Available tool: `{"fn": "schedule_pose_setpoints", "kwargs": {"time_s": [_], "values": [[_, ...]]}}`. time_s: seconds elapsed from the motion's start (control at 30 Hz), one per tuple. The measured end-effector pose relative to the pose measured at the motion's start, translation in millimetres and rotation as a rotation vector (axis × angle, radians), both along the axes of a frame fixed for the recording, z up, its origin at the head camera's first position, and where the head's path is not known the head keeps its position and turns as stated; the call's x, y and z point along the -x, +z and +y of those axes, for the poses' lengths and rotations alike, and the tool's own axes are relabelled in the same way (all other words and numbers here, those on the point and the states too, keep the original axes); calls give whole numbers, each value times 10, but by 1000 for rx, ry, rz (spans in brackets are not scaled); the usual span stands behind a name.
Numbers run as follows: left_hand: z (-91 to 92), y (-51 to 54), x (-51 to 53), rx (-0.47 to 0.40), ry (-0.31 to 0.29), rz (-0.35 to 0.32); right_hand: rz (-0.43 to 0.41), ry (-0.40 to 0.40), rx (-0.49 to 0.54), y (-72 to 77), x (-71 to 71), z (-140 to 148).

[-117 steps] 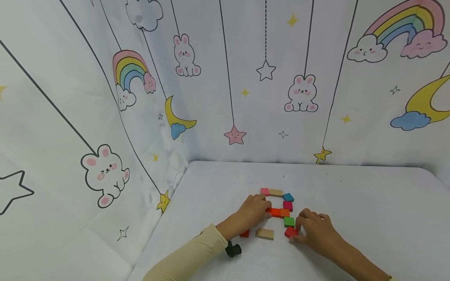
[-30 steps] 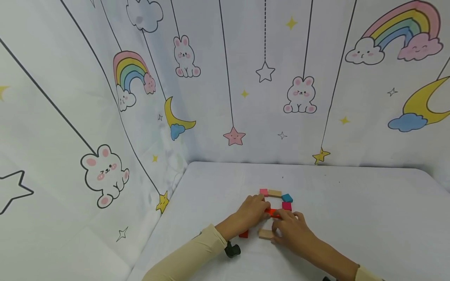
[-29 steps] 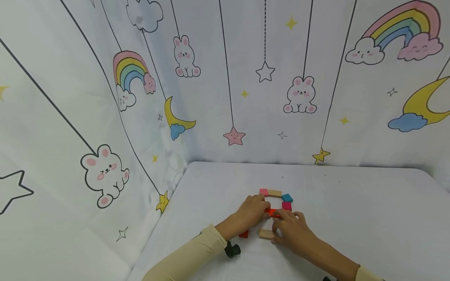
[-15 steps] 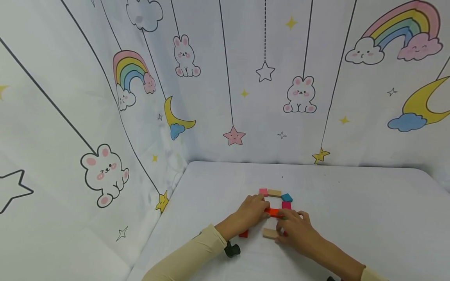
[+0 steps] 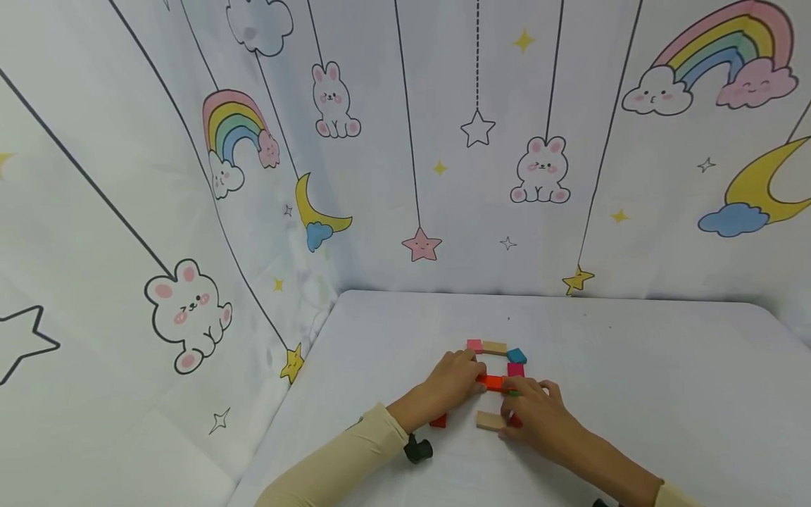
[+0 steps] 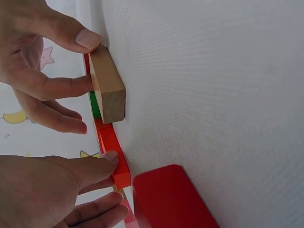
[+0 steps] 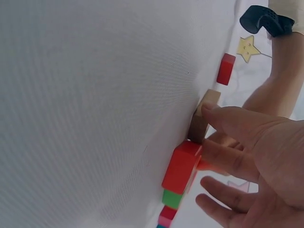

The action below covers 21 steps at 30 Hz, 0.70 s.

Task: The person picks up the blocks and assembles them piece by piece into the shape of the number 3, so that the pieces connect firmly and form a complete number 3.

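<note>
My left hand [image 5: 451,380] rests at the left end of an orange-red block [image 5: 493,382], pinching it between thumb and fingers, as the left wrist view shows. My right hand [image 5: 538,415] grips a plain wooden block [image 7: 204,114], thumb on one long side and index finger on the other. The wooden block lies flat, its right end against or very near a red block [image 7: 183,166]. Beyond that red block a green block [image 7: 172,198] continues the row. Partly covered by the right hand in the head view are the green and red blocks.
Behind the hands lie a pink block [image 5: 474,346], another wooden block [image 5: 495,348], a blue block [image 5: 517,355] and a crimson block [image 5: 516,370]. A separate red block [image 5: 438,421] sits under the left forearm. A dark wrist camera [image 5: 418,448] hangs from the left sleeve.
My right hand has left the red block at the right and taken hold of the near wooden block. That block has slid rightwards to the red one. The left hand has stayed put.
</note>
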<state>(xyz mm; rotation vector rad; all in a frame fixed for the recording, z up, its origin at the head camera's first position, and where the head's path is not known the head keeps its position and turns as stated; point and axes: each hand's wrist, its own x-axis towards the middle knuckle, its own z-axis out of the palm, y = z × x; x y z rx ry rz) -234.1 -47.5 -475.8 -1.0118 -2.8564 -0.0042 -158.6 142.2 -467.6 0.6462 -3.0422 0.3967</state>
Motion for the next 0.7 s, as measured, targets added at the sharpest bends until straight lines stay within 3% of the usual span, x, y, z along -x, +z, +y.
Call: {"fn": "schedule_pose_setpoints", "kwargs": {"time_s": [0.7], "values": [[2, 18, -14, -10, 0, 2, -15, 3, -24, 27, -26, 30]]}}
